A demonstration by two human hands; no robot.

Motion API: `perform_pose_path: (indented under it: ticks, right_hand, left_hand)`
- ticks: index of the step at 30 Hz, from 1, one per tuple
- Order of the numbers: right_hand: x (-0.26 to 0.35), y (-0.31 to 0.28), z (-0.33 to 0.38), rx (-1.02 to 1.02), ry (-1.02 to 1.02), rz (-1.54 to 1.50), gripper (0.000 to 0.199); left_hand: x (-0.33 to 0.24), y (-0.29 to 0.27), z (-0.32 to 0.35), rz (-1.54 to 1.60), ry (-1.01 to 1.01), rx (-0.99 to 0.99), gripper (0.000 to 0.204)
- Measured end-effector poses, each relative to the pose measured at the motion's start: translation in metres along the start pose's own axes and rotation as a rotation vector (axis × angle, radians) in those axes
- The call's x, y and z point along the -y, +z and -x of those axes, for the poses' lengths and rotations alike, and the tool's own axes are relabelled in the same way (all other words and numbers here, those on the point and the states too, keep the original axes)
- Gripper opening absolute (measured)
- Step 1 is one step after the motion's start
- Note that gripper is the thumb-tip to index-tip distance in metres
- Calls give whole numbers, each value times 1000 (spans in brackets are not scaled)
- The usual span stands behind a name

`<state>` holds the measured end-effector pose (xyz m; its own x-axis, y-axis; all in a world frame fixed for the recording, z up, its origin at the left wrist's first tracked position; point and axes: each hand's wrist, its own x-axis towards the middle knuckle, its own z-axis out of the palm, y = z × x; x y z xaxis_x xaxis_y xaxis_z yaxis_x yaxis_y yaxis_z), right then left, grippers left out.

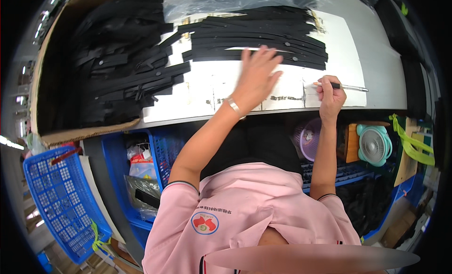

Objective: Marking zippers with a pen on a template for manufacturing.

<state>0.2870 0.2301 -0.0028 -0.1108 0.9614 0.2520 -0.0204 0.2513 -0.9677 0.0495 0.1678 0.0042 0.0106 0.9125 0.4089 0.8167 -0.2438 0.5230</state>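
Observation:
My left hand (256, 76) lies palm down with its fingers spread, slightly blurred, at the near edge of a row of flat black strips (259, 38). Its fingertips reach over the nearest strips. Those strips lie side by side on a white board (348, 52) bearing dark marks, and a few carry small round pale spots. In my right hand (332, 100) is a slim pen (351, 88) with a black grip and a silvery barrel. The pen lies almost level, its tip pointing left, just above the board or on it; I cannot tell which.
A cardboard box (89, 133) at the left holds a heap of loose black strips (113, 62), some spilling onto the board. Clear plastic film (235, 4) lies behind. Below the table are a blue crate (110, 161), a purple basket (308, 140) and a teal fan (375, 144). A blue basket (56, 198) hangs left.

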Motion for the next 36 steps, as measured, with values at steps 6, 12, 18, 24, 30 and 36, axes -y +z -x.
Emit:
perform_pose_path:
  ticks: [6, 12, 18, 24, 30, 36]
  right_hand:
    - [1, 1, -1, -7, 23, 30, 14]
    - [4, 0, -4, -2, 32, 45, 14]
    - [4, 5, -3, -38, 30, -20, 12]
    - [17, 13, -1, -52, -18, -39, 16]
    - [16, 32, 37, 54, -546, 632, 33]
    - [12, 9, 54, 52, -642, 992, 45]
  left_hand:
    - [59, -91, 65, -444, -208, -96, 58]
    - [115, -140, 89, -605, -407, -183, 22]
    - [85, -119, 70, -587, -318, -331, 14]
    - [-7, -31, 54, -179, -90, -37, 28]
    - [-52, 6, 42, -154, -37, 67, 52]
    - [-50, -10, 63, -188, -103, 107, 74]
